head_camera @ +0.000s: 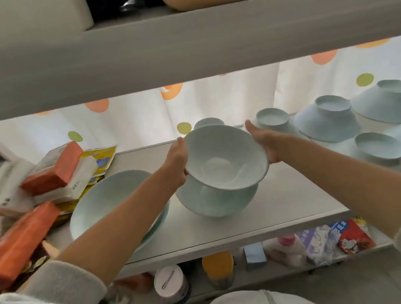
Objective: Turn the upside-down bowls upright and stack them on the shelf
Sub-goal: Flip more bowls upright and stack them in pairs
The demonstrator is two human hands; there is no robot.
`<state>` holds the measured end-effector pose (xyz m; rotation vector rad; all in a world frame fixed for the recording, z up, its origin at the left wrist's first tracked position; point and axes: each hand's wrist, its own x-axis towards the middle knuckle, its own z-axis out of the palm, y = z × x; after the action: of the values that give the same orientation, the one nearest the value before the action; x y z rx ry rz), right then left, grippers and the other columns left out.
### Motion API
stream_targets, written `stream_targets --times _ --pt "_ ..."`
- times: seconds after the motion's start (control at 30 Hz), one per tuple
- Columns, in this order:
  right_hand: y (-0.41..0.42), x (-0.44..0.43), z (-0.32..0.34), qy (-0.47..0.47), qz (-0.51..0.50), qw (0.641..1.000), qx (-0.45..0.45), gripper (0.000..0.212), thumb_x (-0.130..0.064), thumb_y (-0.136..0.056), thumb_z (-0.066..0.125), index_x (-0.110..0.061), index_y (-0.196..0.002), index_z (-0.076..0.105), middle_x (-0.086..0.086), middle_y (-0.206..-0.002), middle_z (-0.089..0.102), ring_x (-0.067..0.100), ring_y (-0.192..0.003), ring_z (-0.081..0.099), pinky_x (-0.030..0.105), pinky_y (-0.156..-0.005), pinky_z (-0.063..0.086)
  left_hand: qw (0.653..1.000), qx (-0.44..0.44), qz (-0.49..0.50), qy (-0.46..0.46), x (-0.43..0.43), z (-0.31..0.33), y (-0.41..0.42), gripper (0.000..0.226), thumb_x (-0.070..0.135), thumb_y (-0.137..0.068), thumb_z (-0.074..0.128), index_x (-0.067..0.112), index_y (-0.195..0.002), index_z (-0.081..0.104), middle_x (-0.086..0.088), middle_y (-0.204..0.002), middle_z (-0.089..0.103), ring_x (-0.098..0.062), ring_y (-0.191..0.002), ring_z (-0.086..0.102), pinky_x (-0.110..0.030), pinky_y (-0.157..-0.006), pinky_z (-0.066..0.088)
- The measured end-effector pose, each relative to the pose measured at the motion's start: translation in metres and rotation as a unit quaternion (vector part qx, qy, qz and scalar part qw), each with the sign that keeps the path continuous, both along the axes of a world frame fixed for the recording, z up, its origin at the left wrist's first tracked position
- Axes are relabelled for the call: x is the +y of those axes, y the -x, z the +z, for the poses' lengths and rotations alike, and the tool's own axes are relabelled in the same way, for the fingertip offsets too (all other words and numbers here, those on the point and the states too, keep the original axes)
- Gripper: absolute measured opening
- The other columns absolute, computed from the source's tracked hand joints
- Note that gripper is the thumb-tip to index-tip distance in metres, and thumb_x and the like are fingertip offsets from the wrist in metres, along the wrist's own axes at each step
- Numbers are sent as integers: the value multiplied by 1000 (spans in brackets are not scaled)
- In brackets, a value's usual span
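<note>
I hold a pale blue-white bowl (225, 159) upright and tilted toward me, with my left hand (177, 163) on its left rim and my right hand (266, 142) on its right rim. It hangs just above another upright bowl (214, 202) standing on the grey shelf (286, 204). A larger upright bowl (108, 201) sits to the left, partly hidden by my left forearm. Several upside-down bowls stand at the right: a small one (274, 121) behind my right hand, bigger ones (327, 120) (387, 100) (380, 150) farther right, one more (207, 122) at the back.
Orange and white packets (55, 172) and a long orange pack (18, 242) pile up at the shelf's left end. The upper shelf board (183, 47) hangs low overhead. A spotted curtain (141, 118) closes the back. Jars and bags (219, 271) fill the shelf below.
</note>
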<state>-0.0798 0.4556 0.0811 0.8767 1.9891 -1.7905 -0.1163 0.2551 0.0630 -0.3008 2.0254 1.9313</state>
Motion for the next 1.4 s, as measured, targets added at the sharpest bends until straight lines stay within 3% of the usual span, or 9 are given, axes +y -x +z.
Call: stream_targets --times 0.13,0.33,0.47,0.57,0.63,0.77,0.93,1.1,1.4 --pt "-4 -18 -11 -52 10 998 -19 71 -73 -86 28 -15 -121 50 3 -105 58 21 -95 56 26 -87 46 995 33 4 99 -9 -10 -6 24 30 -100 27 21 -116 43 -9 -109 51 -26 -95 50 -43 -91 46" --pt "-13 -24 -10 -68 -3 998 3 60 -63 -93 24 -14 -119 47 -1 -76 50 17 -73 52 23 -76 43 977 81 -4 195 -9 -17 -14 30 30 -101 29 9 -114 47 -12 -113 54 -26 -96 49 -35 -84 40" --pt "-16 -28 -10 -67 15 998 12 66 -56 -97 23 -6 -133 45 8 -104 57 17 -76 50 20 -54 42 916 128 -35 380 -7 -13 -17 46 25 -104 18 -1 -124 51 -20 -129 53 -34 -121 45 -42 -104 31" --pt "-14 -26 -13 -78 20 997 21 58 -54 -98 24 -10 -127 48 3 -87 57 14 -65 48 18 -42 44 870 148 -74 464 -6 -10 -15 44 14 -103 14 0 -125 49 -20 -131 52 -35 -124 41 -40 -104 27" --pt "-11 -27 -15 -82 11 996 20 59 -58 -96 24 -12 -123 51 -2 -79 52 10 -66 48 19 -49 44 853 140 -96 494 -8 -9 -12 44 15 -103 14 3 -132 45 -21 -133 50 -36 -126 38 -40 -104 26" --pt "-5 -21 -18 -87 19 996 11 66 -66 -92 22 -12 -109 56 4 -105 56 18 -82 54 26 -71 45 834 112 -143 521 -7 -6 -1 54 41 -102 17 8 -138 40 -22 -138 35 -36 -129 26 -42 -106 28" --pt "-3 -6 -11 -98 -17 995 20 82 -72 -87 22 -15 -145 33 6 -149 34 29 -125 45 36 -95 40 813 160 -197 525 29 0 29 74 64 -93 29 18 -150 20 -17 -153 18 -40 -138 17 -47 -111 25" --pt "-5 2 -15 -71 -34 996 33 84 -74 -85 23 -20 -149 26 6 -155 24 30 -135 34 44 -109 29 837 133 -214 486 63 -6 58 104 62 -82 57 22 -153 -8 -19 -159 -6 -44 -146 3 -56 -115 21" --pt "-5 24 -24 -45 -44 997 48 82 -72 -86 24 -20 -149 23 7 -155 25 31 -136 36 49 -111 25 831 103 -211 505 82 -23 96 114 55 -78 66 17 -153 -11 -21 -159 -3 -44 -145 9 -53 -115 22"
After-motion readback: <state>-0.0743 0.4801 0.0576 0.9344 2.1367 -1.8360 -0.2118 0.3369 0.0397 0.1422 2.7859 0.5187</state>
